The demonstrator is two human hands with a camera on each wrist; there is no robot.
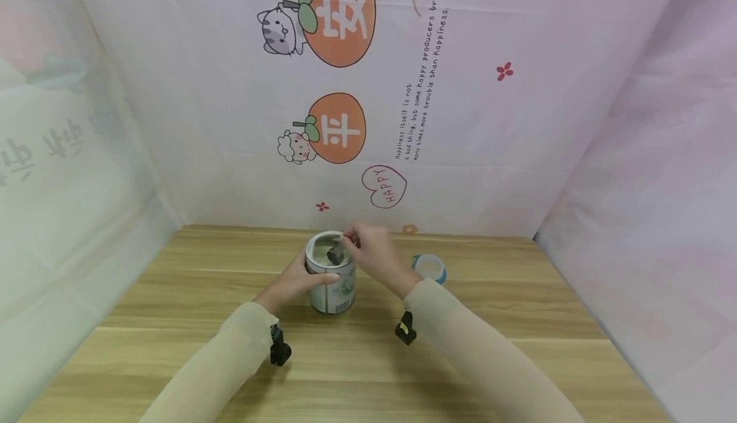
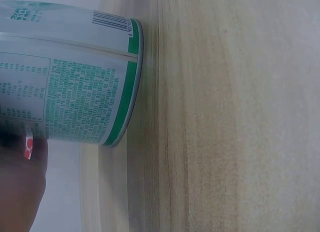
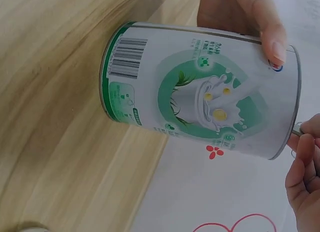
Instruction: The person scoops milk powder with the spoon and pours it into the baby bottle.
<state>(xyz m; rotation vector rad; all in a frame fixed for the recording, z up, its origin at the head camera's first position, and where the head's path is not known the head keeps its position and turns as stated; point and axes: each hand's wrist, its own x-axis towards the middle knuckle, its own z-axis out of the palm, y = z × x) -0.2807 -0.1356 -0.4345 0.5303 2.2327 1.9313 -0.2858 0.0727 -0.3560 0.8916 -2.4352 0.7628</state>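
A white and green milk powder tin (image 1: 332,292) stands upright on the wooden table, its top uncovered and pale powder inside. My left hand (image 1: 296,279) grips the tin around its left side, thumb across the front near the rim. At the tin's right rim, my right hand (image 1: 374,253) pinches the thin handle of a grey scoop (image 1: 335,255), whose dark cup is inside the mouth. In the right wrist view, the handle (image 3: 297,132) shows between fingertips (image 3: 305,147) right at the rim. The left wrist view shows the tin's printed back (image 2: 85,87) and barcode.
A round translucent lid (image 1: 430,267) with a blue edge lies on the table (image 1: 345,372) to the right of the tin, behind my right wrist. White printed cloth (image 1: 460,122) hangs at the back, with more cloth along both sides.
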